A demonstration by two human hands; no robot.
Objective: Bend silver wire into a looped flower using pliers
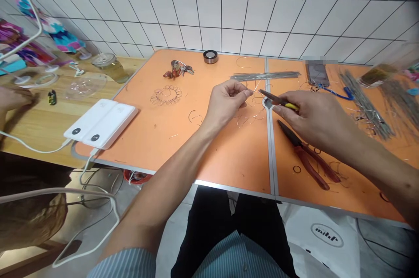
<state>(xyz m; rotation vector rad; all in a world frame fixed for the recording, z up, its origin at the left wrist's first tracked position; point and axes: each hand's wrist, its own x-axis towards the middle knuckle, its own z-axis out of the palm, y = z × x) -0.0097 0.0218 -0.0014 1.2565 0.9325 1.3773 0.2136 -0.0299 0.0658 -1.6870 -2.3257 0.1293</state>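
Note:
My left hand is closed in a pinch on a thin wire, just above the orange table. Fine wire loops show below the fingertips; whether they join the pinched wire is unclear. In my right hand is a small pair of pliers with a yellow-and-dark handle, its tip pointing at the left fingertips. Beneath that hand lie larger red-handled pliers. Behind both hands rests a bundle of straight wires. A flower-shaped wire ring lies to the left.
Keys and a roll of black tape sit near the tiled wall. White power banks with cables lie at the left edge. A phone and more wire bundles are at right. Another person's hand shows far left.

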